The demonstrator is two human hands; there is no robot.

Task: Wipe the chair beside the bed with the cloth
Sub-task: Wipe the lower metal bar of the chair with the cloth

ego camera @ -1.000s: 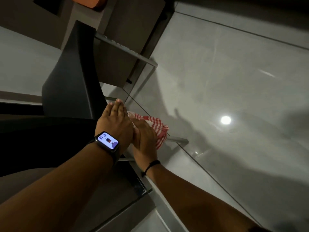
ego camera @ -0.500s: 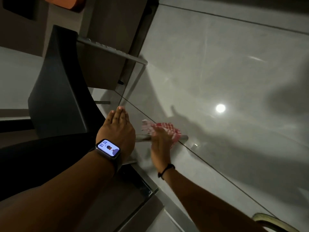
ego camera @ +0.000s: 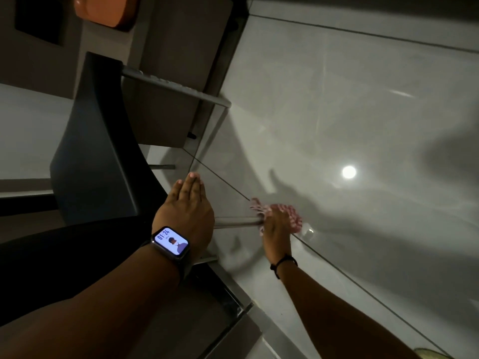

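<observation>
A dark chair [ego camera: 98,161] with grey metal legs is seen from above, its seat at the left. My left hand [ego camera: 185,211], with a lit watch on the wrist, lies flat with fingers together on the seat's front edge. One metal leg [ego camera: 236,221] runs rightward toward the floor. My right hand [ego camera: 276,224] is wrapped around the lower end of that leg, with a red and white checked cloth [ego camera: 291,216] bunched between palm and leg. The leg's foot is hidden by the cloth.
Glossy grey floor tiles [ego camera: 350,120] fill the right side, with a lamp reflection [ego camera: 349,172]. Another chair leg [ego camera: 176,85] slants across the upper middle. An orange object [ego camera: 103,9] sits at the top left. Dark furniture [ego camera: 31,260] lies at the left.
My right hand has slid the cloth along the leg, away from my left hand and down toward the floor. My left hand has stayed on the seat edge.
</observation>
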